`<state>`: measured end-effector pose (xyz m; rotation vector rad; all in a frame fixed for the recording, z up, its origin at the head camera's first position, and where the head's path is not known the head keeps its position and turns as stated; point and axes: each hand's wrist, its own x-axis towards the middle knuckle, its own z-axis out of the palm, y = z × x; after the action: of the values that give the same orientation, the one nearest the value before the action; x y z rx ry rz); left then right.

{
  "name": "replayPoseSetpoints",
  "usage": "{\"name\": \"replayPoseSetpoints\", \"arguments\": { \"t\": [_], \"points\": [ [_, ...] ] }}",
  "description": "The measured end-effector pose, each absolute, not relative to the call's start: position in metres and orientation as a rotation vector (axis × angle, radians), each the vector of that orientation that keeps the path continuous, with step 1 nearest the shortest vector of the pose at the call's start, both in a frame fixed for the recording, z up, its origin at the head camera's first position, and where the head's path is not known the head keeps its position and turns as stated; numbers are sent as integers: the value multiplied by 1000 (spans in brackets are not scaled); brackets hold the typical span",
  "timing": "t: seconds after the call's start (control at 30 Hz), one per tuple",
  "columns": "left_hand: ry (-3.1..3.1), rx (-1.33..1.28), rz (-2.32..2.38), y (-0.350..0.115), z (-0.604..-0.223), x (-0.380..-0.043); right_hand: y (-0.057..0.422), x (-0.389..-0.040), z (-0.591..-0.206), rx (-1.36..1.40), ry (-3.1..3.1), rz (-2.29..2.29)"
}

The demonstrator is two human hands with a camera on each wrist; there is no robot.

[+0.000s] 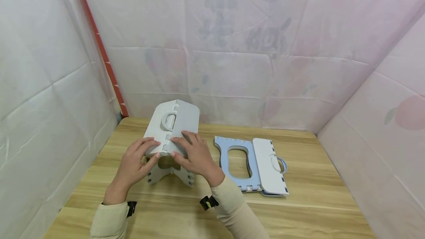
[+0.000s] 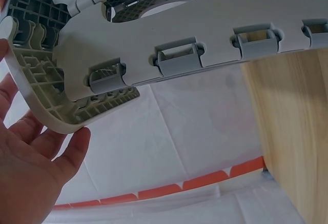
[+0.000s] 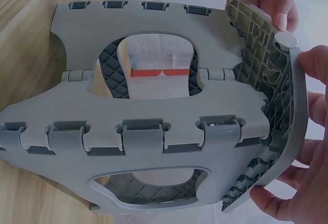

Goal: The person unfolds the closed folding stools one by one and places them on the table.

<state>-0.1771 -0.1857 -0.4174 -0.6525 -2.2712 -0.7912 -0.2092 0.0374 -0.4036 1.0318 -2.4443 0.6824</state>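
A pale grey folding stool (image 1: pixel 179 125) is stood on its spread legs (image 1: pixel 158 176) at the left part of the wood-grain table (image 1: pixel 318 194), and its hinged seat (image 1: pixel 189 114) is bent into a low ridge. The seat's near end is touched from above by the left hand (image 1: pixel 132 163) and the right hand (image 1: pixel 200 157), one on each panel, with fingers spread and unclenched. A blue-and-white folding stool (image 1: pixel 268 169) is laid to the right.

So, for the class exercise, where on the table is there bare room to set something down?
Right of the folded stool, out to the table's right edge; also between the left grip and the table's left edge. Crowded: around the upright stool, with the left grip and right grip on top.
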Motion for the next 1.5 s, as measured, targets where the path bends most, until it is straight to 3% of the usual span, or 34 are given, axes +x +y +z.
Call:
{"name": "replayPoseSetpoints", "arguments": {
  "t": [1.5],
  "points": [
    [-2192, -658, -567, -175, -413, -180, 44, -212, -398, 1017, -2407, 638]
  ]
}}
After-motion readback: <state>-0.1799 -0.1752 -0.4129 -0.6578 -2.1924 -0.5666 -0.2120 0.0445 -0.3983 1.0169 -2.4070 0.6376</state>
